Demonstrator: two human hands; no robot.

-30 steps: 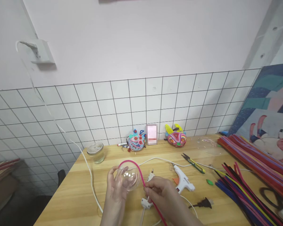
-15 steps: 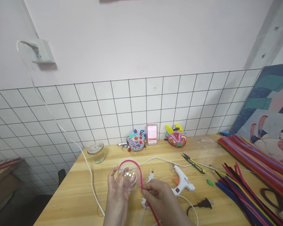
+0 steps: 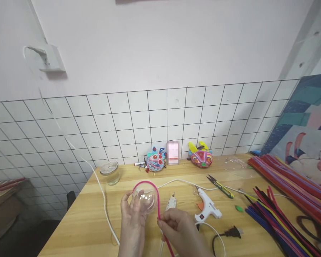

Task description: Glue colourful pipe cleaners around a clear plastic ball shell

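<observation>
My left hand [image 3: 133, 217] grips a clear plastic dome [image 3: 149, 204] from its left side, with thumb and fingers around it. A pink pipe cleaner [image 3: 158, 202] curves over the dome's top rim and down its right side. Below the dome's right edge, my right hand [image 3: 178, 228] pinches that pipe cleaner between thumb and forefinger, and its free end hangs down past the hand. Behind my right hand lies a white glue gun [image 3: 171, 203], partly hidden. A second white glue gun [image 3: 208, 207] with an orange trigger lies to the right.
Yellow-handled thread snips [image 3: 221, 187] and a black plug [image 3: 231, 232] lie to the right, near bundled pipe cleaners [image 3: 275, 217]. A glass jar [image 3: 109, 173] stands at the left. Two decorated crafts [image 3: 155, 161] rest by the tiled wall. A white cord [image 3: 103, 189] crosses the table's left side.
My right hand has shifted slightly left and down along the pink pipe cleaner. The dome stays in my left hand, and the whole view has shifted a little.
</observation>
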